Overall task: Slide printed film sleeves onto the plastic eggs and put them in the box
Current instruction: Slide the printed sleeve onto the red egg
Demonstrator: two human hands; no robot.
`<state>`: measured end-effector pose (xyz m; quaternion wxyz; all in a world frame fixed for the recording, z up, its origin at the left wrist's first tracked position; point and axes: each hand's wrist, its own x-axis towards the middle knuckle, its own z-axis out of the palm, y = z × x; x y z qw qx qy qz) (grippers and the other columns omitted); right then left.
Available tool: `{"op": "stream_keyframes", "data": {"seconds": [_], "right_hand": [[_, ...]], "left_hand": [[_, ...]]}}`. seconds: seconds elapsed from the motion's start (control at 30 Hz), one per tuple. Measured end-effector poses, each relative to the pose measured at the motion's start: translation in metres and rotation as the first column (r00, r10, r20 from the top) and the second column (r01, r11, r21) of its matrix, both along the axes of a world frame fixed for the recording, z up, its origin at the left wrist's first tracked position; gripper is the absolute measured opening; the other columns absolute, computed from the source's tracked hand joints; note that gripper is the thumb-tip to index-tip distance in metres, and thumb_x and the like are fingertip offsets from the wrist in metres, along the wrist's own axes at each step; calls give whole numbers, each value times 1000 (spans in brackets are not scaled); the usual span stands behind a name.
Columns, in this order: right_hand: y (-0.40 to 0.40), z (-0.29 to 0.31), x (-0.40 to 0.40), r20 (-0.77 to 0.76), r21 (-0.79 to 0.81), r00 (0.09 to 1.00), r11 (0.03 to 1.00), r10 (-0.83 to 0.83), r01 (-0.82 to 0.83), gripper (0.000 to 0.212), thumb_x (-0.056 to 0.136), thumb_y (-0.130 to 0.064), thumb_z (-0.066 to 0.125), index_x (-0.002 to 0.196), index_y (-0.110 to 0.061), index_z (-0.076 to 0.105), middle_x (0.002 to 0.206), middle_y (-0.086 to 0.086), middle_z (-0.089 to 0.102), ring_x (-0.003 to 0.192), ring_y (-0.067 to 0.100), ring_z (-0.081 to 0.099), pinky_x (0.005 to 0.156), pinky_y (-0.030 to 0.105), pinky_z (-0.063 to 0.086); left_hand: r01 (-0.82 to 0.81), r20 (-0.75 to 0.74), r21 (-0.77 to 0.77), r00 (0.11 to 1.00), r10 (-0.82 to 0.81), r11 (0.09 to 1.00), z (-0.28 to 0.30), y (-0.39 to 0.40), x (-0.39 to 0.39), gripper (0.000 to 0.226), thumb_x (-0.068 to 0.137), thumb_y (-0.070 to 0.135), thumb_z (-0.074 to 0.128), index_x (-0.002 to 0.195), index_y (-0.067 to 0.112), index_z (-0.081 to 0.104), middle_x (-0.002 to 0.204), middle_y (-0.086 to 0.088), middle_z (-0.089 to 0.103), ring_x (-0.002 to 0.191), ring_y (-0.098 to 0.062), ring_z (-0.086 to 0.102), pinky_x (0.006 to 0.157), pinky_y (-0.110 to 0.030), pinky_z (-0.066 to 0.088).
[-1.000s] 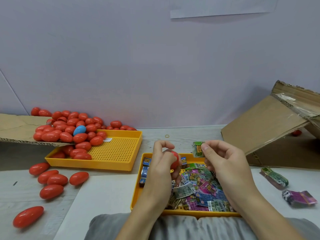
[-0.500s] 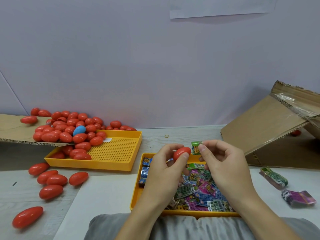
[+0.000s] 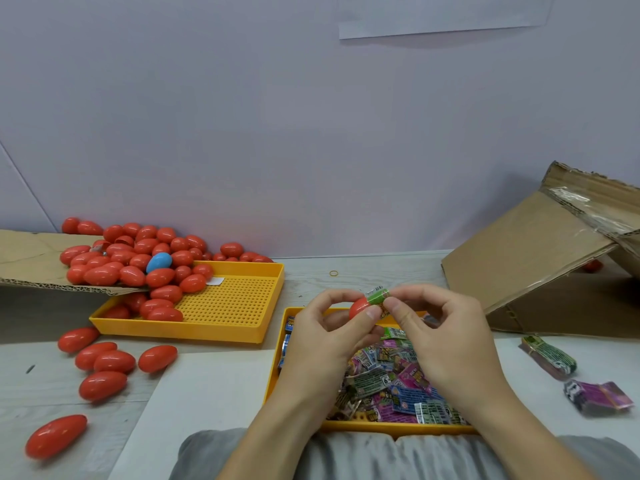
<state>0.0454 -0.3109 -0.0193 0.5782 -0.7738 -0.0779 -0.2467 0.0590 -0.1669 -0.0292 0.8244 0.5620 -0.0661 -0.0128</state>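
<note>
Above the near yellow tray (image 3: pixel 277 367) of loose sleeves, the left hand (image 3: pixel 332 336) pinches a red egg (image 3: pixel 358 307) whose right end has now entered the green film sleeve (image 3: pixel 378 296) pinched by the right hand (image 3: pixel 440 337), so sleeving has begun.

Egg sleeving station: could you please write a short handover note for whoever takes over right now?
Left hand: pinches a red egg above the sleeve tray.
Right hand: pinches a green sleeve over the egg's tip; it is only partly on.
Supplies: bare eggs fill the left tray and lie on the table; loose sleeves lie in the sleeve tray.
Done: sleeve started.
Left: push it fully on, put the egg in the cardboard box, then carry on with the rest.
</note>
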Motion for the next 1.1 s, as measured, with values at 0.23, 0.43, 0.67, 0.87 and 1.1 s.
{"op": "stream_keyframes", "data": {"seconds": [0.23,0.43,0.67,0.87,1.1], "right_hand": [[2,2,-3,-8,-60,1000,998,18,-18,13,84,-18,75,81,-31,74,78,-16,71,76,6,66,61,14,49],[3,3,-4,-20,-17,1000,1000,6,-7,8,86,-22,72,82,-29,75,80,-14,72,80,6,67,64,20,52],[4,2,-2,-36,27,999,999,-27,28,7,81,-31,76,77,-26,74,67,-3,68,62,11,61,56,20,49],[3,3,-2,-84,117,996,993,16,-6,7,82,-22,76,75,-21,75,68,5,69,64,22,63,57,25,51],[3,7,-4,-104,280,991,958,89,-57,12,86,-11,71,75,-11,75,55,-6,64,43,-1,51,44,7,36]], "left_hand": [[-55,29,38,998,54,998,-3,1,1,38,72,22,78,103,8,63,89,-16,76,86,-30,75,80,-35,60],[-120,124,177,987,98,977,0,0,-2,26,80,9,79,101,11,63,88,-10,77,86,-27,75,79,-37,61],[-89,176,263,983,43,961,2,0,-5,27,77,7,82,96,13,63,86,-8,77,84,-25,74,72,-29,60],[-93,207,312,978,28,946,2,-1,-6,30,72,7,86,92,18,65,86,-8,76,82,-20,75,72,-24,57],[-73,238,296,971,0,952,5,-2,-7,22,73,23,84,88,25,68,87,-9,76,84,-21,74,75,-28,59]]}}
